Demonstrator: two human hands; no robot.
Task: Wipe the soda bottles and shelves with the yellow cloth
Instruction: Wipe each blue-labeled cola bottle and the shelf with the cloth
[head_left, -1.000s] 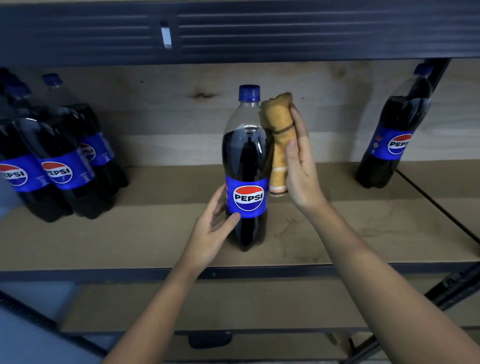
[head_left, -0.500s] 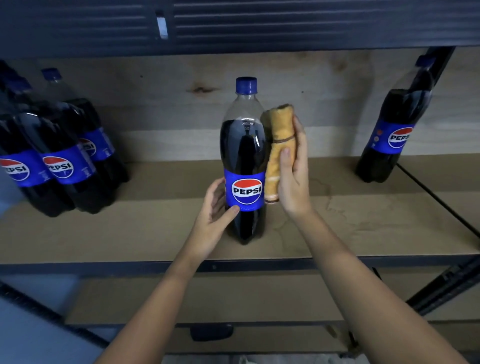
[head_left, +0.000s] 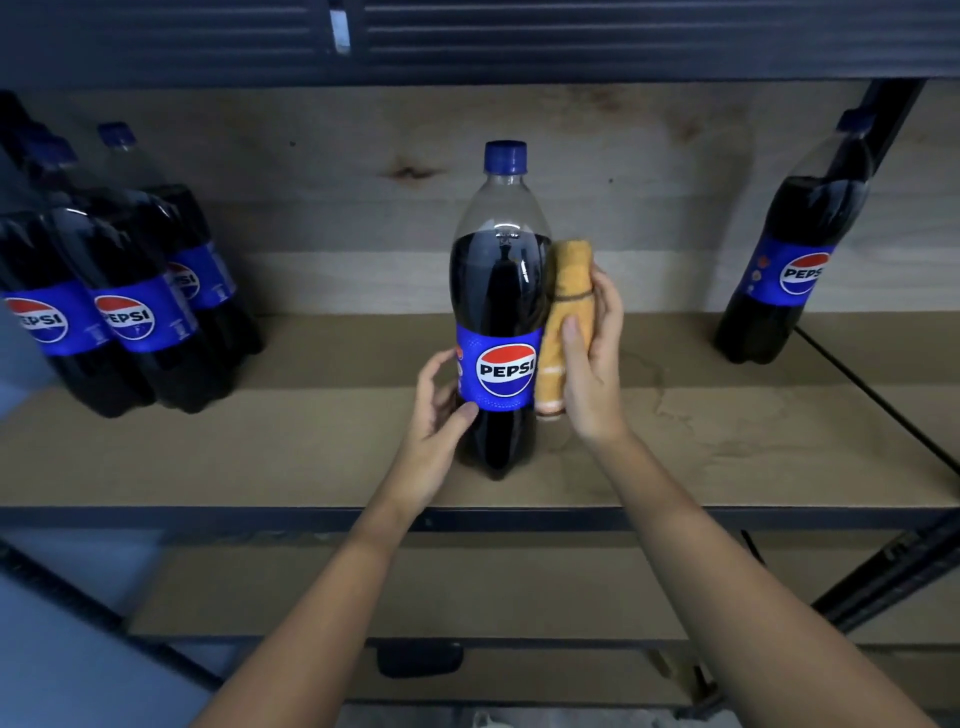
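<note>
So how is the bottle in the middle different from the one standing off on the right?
The middle bottle is held: the left hand steadies its label side while the right hand presses the yellow cloth against it. The right bottle stands alone, untouched, by the shelf's black post. The middle one sits nearer the front edge. Both are blue-capped Pepsi bottles.

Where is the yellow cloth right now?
In the head view, the yellow cloth is near the middle, held in the right hand and pressed against the right side of the middle soda bottle on the shelf.
</note>
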